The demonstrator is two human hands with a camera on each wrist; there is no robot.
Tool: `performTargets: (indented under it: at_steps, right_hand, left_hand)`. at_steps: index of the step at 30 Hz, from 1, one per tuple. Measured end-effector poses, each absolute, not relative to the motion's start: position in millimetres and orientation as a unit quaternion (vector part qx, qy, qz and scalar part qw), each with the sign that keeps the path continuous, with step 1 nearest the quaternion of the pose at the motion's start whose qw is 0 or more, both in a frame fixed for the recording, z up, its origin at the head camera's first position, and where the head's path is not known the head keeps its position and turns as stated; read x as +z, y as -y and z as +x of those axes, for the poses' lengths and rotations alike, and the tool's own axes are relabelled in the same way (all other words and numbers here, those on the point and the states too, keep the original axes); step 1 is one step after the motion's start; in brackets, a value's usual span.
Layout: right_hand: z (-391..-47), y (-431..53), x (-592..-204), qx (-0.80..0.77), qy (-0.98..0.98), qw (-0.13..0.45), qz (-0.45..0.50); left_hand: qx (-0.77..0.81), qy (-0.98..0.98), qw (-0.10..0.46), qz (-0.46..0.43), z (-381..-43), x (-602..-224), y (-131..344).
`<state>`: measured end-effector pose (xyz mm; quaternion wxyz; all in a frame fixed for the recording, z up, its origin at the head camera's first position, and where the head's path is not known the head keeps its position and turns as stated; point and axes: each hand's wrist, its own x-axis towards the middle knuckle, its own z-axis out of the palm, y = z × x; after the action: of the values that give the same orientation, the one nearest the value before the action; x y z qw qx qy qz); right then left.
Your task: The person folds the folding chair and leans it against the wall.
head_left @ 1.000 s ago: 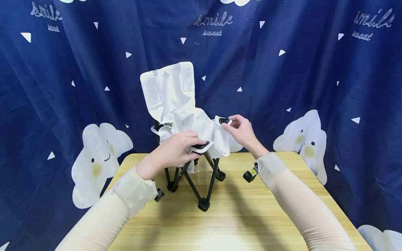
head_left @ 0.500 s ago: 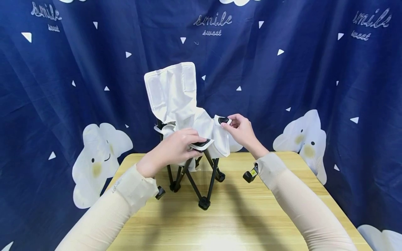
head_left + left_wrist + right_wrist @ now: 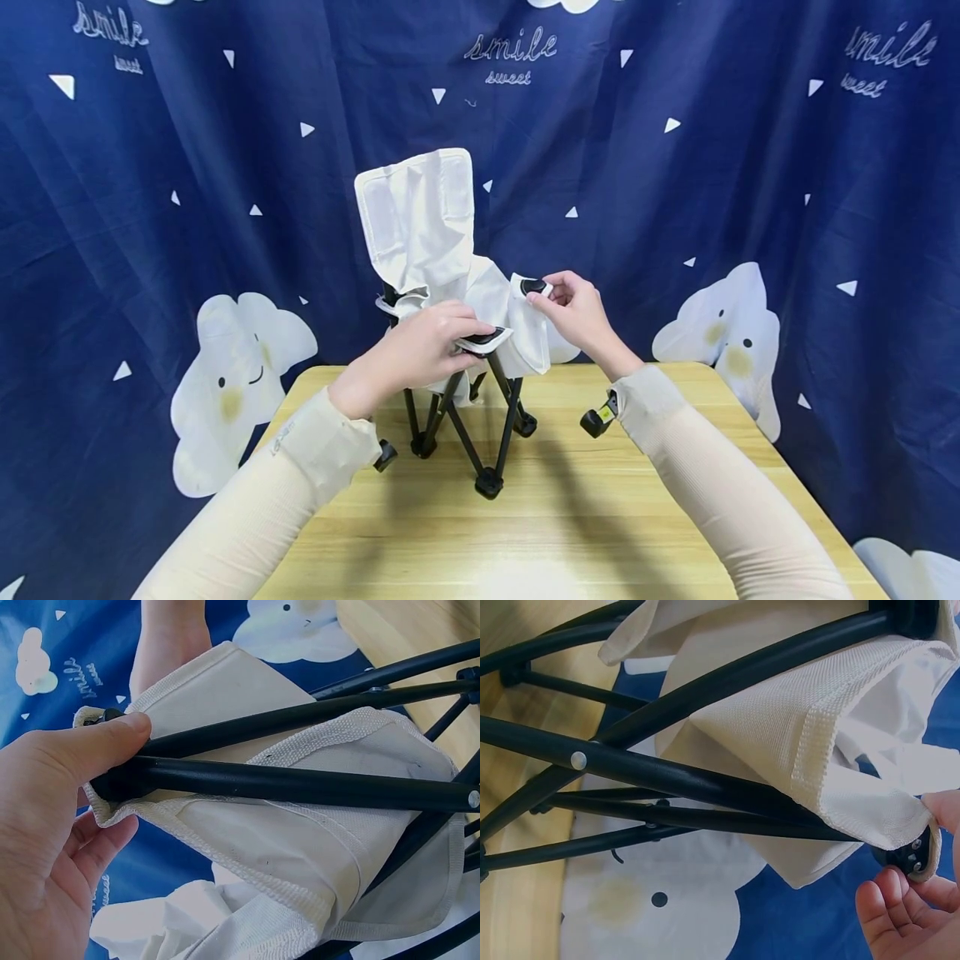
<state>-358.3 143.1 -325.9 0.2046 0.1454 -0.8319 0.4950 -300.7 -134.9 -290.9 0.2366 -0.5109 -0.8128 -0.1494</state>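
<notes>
A small folding chair with white fabric (image 3: pixel 427 221) and crossed black legs (image 3: pixel 465 442) stands partly folded, its backrest upright. My left hand (image 3: pixel 416 346) grips the near front seat corner (image 3: pixel 486 340), fingers over and under the black corner piece. In the left wrist view, the thumb of that hand (image 3: pixel 45 825) lies on the joint where two black tubes (image 3: pixel 300 784) meet. My right hand (image 3: pixel 576 310) pinches the other front corner (image 3: pixel 534 287) between thumb and fingers. Seen from the right wrist, that hand (image 3: pixel 922 919) holds the fabric edge around a riveted black joint (image 3: pixel 911 851).
The chair's feet (image 3: pixel 489 483) rest on a light wooden table (image 3: pixel 540 525). A dark blue curtain (image 3: pixel 615 167) with white clouds and triangles hangs close behind and at both sides. Small black cameras (image 3: pixel 597 419) are strapped at the wrists.
The chair's backrest and rear left leg have shifted right, and the frame looks narrower. My left hand has moved slightly right and up with its corner. The right hand has hardly moved.
</notes>
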Motion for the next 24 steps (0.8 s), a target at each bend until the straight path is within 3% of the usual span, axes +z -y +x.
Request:
performTargets:
  at_steps: [24]
  right_hand:
    - [-351.1, -138.5, -320.5, 0.496, 0.83, 0.202, 0.156]
  left_hand:
    - [-0.136, 0.834, 0.219, -0.488, -303.3, -282.7, 130.8]
